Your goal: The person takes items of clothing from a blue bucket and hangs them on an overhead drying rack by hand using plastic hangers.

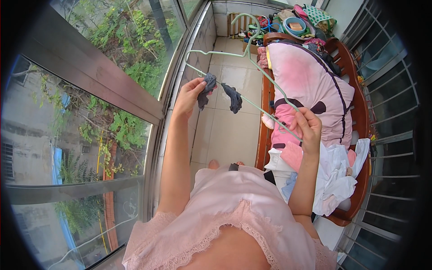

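Left fingers (196, 85), nearly closed, pinched a grey cloth (209, 83) at the lower bar of a green hanger (272, 82); right fingers (306, 120) pinched its corner. Another cloth (234, 100) hung just right of the left fingers. Draping seemed underway; next called for steadying the hanger.

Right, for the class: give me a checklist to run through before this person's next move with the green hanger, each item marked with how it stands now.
1. Green hanger supported: ok; the right hand grips its right corner.
2. Hook free: ok; nothing hangs on it or supports it.
3. Left grey cloth gripped: ok; the left hand pinches it between its fingers.
4. Left grey cloth secured on the hanger: cannot tell; cloth and fingers hide where it meets the wire.
5. Right grey cloth on the hanger: ok; it hangs at the bottom bar.
6. The two cloths apart: ok; a gap shows between them.
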A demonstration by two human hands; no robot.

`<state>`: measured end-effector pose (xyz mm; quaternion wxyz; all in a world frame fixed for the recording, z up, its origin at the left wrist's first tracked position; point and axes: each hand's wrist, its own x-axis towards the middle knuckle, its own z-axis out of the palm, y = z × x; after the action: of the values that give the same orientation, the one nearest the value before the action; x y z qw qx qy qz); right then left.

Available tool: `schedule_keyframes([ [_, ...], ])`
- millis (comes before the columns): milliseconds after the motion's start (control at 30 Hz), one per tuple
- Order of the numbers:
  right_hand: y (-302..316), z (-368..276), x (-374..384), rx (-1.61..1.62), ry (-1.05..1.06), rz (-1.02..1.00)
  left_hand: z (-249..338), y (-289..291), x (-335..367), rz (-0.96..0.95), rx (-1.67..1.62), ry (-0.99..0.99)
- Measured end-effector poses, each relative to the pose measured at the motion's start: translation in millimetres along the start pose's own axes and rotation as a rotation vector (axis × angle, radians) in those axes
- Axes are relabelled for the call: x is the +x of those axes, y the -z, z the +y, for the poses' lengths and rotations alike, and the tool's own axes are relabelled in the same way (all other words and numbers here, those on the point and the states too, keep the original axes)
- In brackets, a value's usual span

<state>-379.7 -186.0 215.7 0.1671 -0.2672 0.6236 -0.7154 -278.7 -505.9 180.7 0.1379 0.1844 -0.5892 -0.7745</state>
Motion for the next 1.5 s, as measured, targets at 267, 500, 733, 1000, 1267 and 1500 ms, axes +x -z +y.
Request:
schedule_keyframes([
  [267,-5.3,0.0,1.6,-0.011,0.009,0.001,-4.1,-12.2,-0.2,0.116,0.273,-0.149],
  [500,-0.3,-0.8,-0.7,-0.026,0.002,-0.008,-5.0,-10.6,6.4,0.393,0.507,-0.271],
  [733,1.6,-0.4,-2.7,-0.034,-0.006,-0.019,1.5,-11.7,4.7,0.634,0.786,-0.455],
  [1000,-4.5,-3.9,-2.8,-0.048,-0.014,-0.068,-22.7,15.0,24.9,0.36,-0.037,-0.227],
  [1267,-0.2,-5.4,-1.7,-0.096,0.037,-0.036,-14.3,8.8,12.0,0.291,0.093,-0.089],
  [1500,4.4,-8.5,-2.4,-0.092,0.078,-0.04,-16.1,17.1,15.0,0.284,0.131,-0.152],
])
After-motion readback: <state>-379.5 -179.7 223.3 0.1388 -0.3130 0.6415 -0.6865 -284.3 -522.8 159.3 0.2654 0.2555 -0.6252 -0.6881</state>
